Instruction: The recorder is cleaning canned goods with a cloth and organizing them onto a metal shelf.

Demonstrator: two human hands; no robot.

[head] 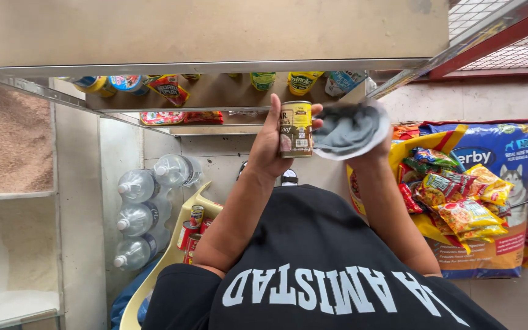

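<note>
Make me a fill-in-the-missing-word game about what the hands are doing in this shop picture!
1. The left hand holds a ____ with a gold label.
2. The right hand presses a grey ____ against it.
3. Low on the left, three clear water ____ lie stacked.
4. More red cans sit on a pale yellow plastic ____.

Missing words: can; cloth; bottles; chair.

Both forearms rise side by side, bent at the elbows. The left hand is closed in a grip, fingers wrapped forward, thumb toward the right hand, which is mostly hidden and seems cupped, its fingers not visible.
</note>
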